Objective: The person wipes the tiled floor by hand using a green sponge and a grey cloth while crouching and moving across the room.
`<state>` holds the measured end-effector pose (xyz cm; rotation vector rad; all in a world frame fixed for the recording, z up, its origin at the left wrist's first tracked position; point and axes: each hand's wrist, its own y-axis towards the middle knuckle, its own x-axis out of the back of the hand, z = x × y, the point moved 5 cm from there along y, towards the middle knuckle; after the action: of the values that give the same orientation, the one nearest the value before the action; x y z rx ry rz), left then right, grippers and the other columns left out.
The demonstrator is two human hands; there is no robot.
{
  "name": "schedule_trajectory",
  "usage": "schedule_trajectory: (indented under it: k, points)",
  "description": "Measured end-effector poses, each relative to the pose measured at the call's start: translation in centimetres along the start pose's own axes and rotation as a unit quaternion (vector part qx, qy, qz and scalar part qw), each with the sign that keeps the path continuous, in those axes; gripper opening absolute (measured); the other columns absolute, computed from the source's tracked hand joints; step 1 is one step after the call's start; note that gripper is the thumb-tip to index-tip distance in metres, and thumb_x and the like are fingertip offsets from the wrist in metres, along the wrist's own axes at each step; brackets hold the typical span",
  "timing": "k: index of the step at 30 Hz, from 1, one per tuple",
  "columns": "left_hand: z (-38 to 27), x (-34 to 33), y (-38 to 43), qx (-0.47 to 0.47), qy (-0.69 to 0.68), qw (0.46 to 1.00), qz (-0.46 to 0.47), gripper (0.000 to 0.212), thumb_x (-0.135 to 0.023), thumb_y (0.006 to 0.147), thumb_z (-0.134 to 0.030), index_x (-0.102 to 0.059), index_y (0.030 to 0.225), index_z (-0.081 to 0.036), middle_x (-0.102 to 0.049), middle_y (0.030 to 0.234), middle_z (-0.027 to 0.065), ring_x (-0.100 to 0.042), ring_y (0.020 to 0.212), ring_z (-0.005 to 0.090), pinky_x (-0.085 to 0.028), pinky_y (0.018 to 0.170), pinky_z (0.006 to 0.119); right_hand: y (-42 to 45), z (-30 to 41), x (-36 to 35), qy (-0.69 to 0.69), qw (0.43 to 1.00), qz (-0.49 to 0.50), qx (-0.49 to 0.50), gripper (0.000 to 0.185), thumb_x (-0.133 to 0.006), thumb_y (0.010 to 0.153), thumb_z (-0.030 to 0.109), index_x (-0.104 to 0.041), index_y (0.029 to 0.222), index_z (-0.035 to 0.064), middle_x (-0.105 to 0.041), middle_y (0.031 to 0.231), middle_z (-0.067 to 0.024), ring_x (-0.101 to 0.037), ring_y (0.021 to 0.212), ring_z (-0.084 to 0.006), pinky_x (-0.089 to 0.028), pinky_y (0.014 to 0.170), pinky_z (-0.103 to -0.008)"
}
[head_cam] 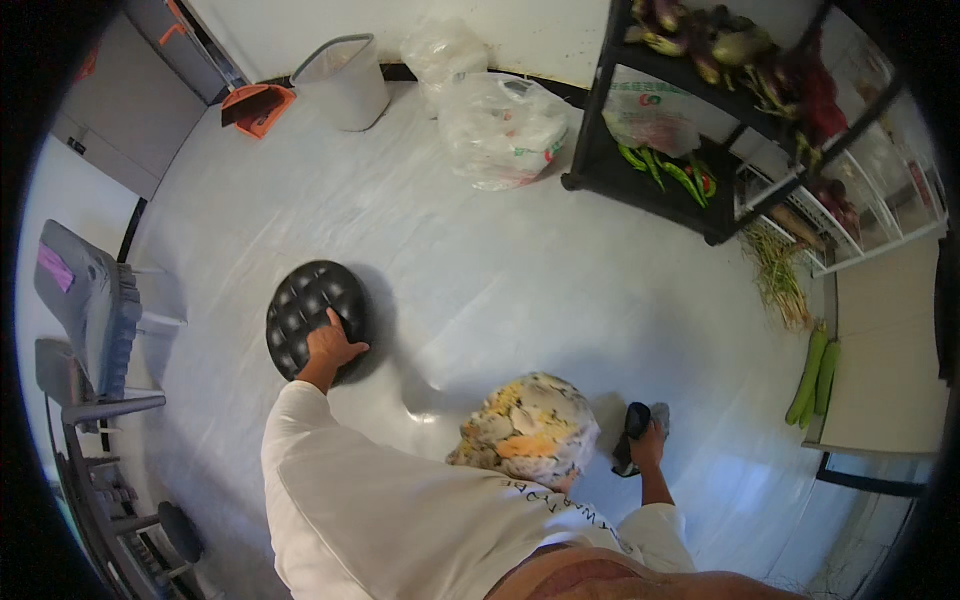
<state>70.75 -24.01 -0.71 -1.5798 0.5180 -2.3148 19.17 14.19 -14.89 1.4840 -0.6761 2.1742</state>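
Observation:
My left hand (pixel 332 342) lies on the black tufted seat of a round stool (pixel 292 315), with a finger and the thumb spread over its padding. To the lower right, my right hand (pixel 649 448) is closed on a grey cloth (pixel 660 415), low over the floor. A dark object (pixel 637 420) shows right beside that hand; whether it is footwear is unclear. Between my arms bulges flower-patterned fabric (pixel 536 427), partly covered by my white shirt (pixel 390 495).
A black shelf rack (pixel 652 199) holding eggplants and green peppers stands at upper right. Plastic bags (pixel 502 135), a waste bin (pixel 349 90) and an orange dustpan (pixel 259 109) line the wall. A covered chair (pixel 90 300) is at left. Long green gourds (pixel 810 375) lean at right.

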Motion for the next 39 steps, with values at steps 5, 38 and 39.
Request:
schedule_trajectory:
  k: [5,38,39]
  points:
    - [-7.3,-2.4,-5.2,-0.039,-0.054,0.997,0.050,0.098,-0.051,0.065,-0.060,-0.016,0.123,0.011,-0.059,0.084,0.0158,-0.058,0.078,0.0251,-0.046,0.067,0.032,2.9,-3.3,0.3,0.082,0.993,0.063,0.051,0.053,-0.066,0.061,0.021,-0.043,0.104,0.0018,-0.048,0.101,-0.0208,-0.044,0.096,-0.0372,-0.038,0.081,-0.0428]
    - [-20.1,-13.9,-7.1,-0.194,-0.061,0.972,0.118,0.048,-0.051,0.076,-0.028,-0.041,0.111,0.003,-0.054,0.094,0.0150,-0.054,0.084,0.0246,-0.044,0.071,0.032,2.6,-16.0,7.2,0.230,0.966,-0.030,0.115,0.049,-0.063,0.060,0.014,-0.047,0.105,0.0075,-0.051,0.101,-0.0147,-0.048,0.094,-0.0328,-0.040,0.080,-0.0383]
    - [-20.8,-14.0,-6.6,-0.202,-0.052,0.970,0.124,0.047,-0.051,0.076,-0.027,-0.041,0.111,0.003,-0.054,0.094,0.0149,-0.054,0.084,0.0244,-0.044,0.070,0.032,2.3,-15.5,7.9,0.232,0.967,-0.024,0.102,0.048,-0.062,0.060,0.015,-0.047,0.105,0.0077,-0.051,0.101,-0.0148,-0.048,0.093,-0.0330,-0.040,0.079,-0.0387]
